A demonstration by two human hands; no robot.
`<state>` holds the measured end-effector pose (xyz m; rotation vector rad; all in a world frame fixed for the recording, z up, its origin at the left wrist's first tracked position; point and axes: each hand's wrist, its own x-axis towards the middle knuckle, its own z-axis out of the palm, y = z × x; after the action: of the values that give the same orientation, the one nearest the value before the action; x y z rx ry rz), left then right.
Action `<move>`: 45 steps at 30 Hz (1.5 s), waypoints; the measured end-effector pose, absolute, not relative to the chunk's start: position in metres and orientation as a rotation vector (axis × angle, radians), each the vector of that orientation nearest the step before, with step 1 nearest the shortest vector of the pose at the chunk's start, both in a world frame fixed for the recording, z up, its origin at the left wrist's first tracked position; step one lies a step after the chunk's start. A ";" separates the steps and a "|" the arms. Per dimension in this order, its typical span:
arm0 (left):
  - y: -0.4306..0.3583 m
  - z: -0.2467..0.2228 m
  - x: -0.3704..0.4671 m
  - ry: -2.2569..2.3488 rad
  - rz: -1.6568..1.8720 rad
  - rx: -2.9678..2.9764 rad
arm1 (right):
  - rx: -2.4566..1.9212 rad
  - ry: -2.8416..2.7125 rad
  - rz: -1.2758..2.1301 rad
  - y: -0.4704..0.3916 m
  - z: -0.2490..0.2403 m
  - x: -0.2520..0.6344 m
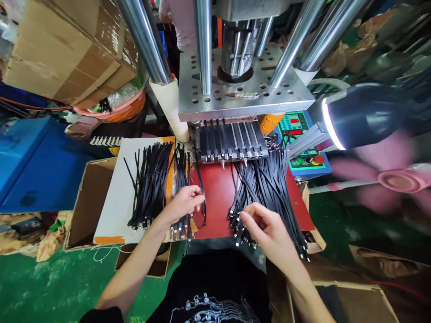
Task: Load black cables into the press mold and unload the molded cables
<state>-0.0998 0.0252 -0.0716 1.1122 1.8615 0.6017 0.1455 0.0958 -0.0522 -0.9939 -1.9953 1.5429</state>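
Observation:
My left hand (186,202) is closed, its fingers around a thin black cable (204,207) that hangs at the red board's left part. My right hand (264,224) is curled over the near ends of the right-hand cable pile (269,179); whatever its fingers pinch is too small to make out. Black cables (153,179) with metal plugs lie bundled on the white board, with a smaller bunch (182,175) beside them. Ahead, a metal fixture (232,141) holds several cables side by side in its slots, beneath the press plate.
The press plate (245,105) stands on steel columns behind the fixture. A green control panel (303,143), a lamp (357,116) and a blurred pink fan (397,179) are to the right. Cardboard boxes (90,193) and a blue cabinet (37,166) flank the left. Another person (183,22) stands behind.

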 end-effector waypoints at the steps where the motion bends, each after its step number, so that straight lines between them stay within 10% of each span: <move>1: 0.021 -0.072 -0.092 1.723 0.745 0.985 | -0.965 -1.957 1.606 0.086 -0.052 0.141; 12: -0.022 -0.051 -0.037 1.397 0.988 0.956 | -0.871 -1.835 2.156 0.074 -0.062 0.141; 27: 0.033 -0.007 -0.063 1.441 1.207 1.313 | -0.814 -1.799 1.536 0.052 -0.066 0.122; 45: 0.122 -0.020 -0.102 1.841 1.496 1.762 | -0.699 -2.188 1.701 0.089 -0.057 0.127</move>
<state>-0.1023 0.1224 -0.0202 1.7616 1.8411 1.4958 0.1272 0.0892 -0.0570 -0.6995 -2.1877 1.7015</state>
